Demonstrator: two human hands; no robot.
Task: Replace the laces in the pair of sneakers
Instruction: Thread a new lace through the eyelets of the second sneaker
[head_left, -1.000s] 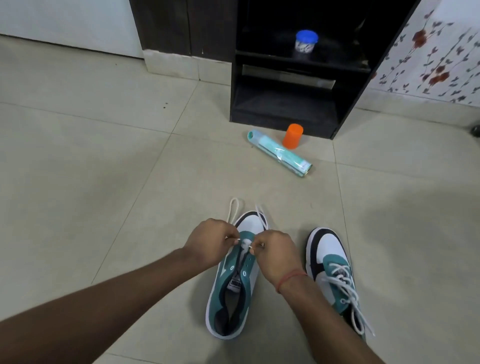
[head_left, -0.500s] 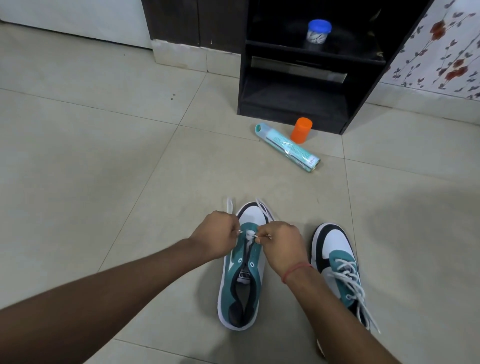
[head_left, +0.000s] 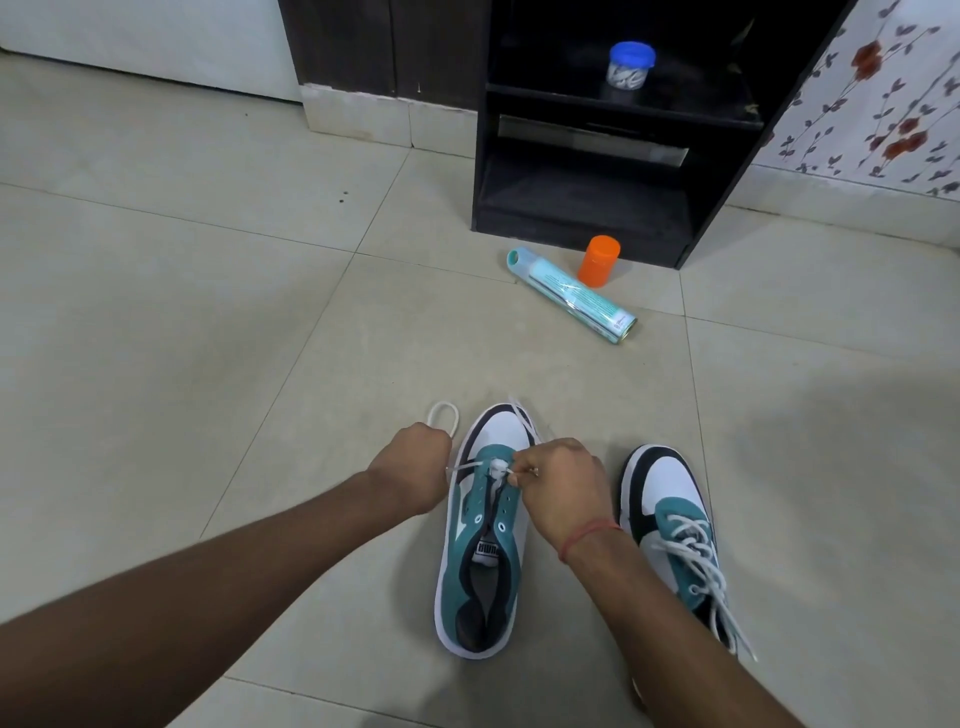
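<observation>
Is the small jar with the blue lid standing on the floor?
No, the blue-lidded jar stands on a shelf inside the black cabinet, while the orange plastic container stands on the floor.

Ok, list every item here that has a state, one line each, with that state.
left sneaker: mostly unlaced, lace only at the toe eyelets
right sneaker: fully laced, ends loose
white lace: loop lies past the left hand
left hand: grips the lace
right hand: pinches the lace
orange container: upright, capped
teal tube: lying on its side
blue-lidded jar: closed, on the shelf
</observation>
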